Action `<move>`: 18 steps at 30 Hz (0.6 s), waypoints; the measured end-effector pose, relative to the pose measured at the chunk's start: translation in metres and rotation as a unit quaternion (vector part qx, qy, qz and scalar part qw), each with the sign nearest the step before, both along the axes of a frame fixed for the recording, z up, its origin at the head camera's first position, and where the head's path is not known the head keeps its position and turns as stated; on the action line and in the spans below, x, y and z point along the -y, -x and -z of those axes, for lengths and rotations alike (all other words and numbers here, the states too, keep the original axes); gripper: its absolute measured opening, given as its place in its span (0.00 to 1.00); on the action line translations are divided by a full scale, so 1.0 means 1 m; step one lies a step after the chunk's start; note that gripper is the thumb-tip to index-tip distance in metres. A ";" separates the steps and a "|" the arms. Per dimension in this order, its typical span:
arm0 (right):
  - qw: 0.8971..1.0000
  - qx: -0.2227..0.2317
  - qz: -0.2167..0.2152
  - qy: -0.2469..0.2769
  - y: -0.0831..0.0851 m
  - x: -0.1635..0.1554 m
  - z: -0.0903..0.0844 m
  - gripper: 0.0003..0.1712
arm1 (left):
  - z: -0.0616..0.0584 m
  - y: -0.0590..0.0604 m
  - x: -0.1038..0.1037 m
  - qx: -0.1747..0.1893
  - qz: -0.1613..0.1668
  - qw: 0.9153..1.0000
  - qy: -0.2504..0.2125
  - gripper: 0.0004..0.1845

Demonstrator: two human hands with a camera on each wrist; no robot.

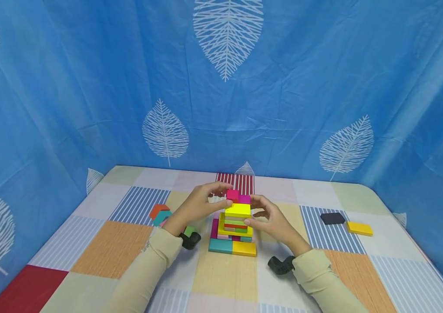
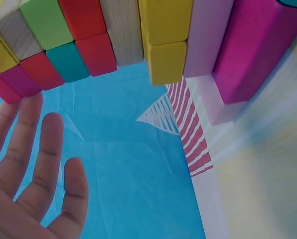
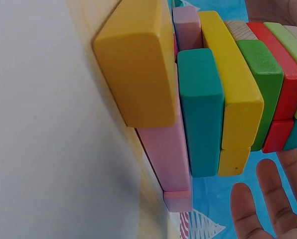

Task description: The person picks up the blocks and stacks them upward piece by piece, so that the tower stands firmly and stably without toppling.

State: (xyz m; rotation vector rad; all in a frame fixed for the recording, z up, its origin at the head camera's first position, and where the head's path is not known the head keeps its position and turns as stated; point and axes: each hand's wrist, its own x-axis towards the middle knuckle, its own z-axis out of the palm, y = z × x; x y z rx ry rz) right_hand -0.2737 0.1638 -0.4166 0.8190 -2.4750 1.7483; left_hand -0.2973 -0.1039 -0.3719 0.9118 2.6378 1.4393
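A layered tower of coloured wooden blocks [image 1: 238, 210] stands in the middle of the table, with a teal block [image 1: 220, 246] and an orange-yellow block [image 1: 244, 248] at its front base. At the top, my left hand [image 1: 202, 202] pinches a pink block [image 1: 232, 195], thumb in front and fingertips behind. A magenta block [image 1: 244, 199] lies beside it. My right hand [image 1: 272, 217] is at the tower's right side, its thumb touching the upper layers and its index finger near the magenta block. The other right fingers [image 3: 270, 191] extend behind the tower, apart from it.
Left of the tower lie loose blocks, among them an orange one [image 1: 159, 211], a teal one [image 1: 161, 217] and a green one [image 1: 189, 231], partly behind the left wrist. At the right lie a black block [image 1: 333, 218] and a yellow block [image 1: 359, 228]. A blue curtain [image 1: 284, 108] surrounds the table.
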 end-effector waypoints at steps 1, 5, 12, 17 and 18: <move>1.000 -0.001 -0.002 0.001 0.000 0.000 0.000 0.36 | 0.000 0.000 0.002 -0.001 0.002 1.000 0.001 0.30; 1.000 -0.005 -0.007 0.004 0.002 -0.001 0.002 0.37 | -0.002 -0.002 0.015 -0.002 0.003 1.000 0.009 0.30; 1.000 -0.003 -0.002 -0.004 0.001 0.000 0.002 0.37 | 0.006 -0.013 0.051 0.008 0.016 0.999 0.027 0.23; 1.000 0.001 -0.003 -0.001 0.002 -0.002 0.003 0.38 | 0.018 -0.019 0.074 0.032 0.034 0.998 0.050 0.22; 1.000 0.000 -0.004 0.000 0.002 -0.002 0.004 0.38 | 0.020 -0.019 0.078 0.038 0.035 0.997 0.058 0.22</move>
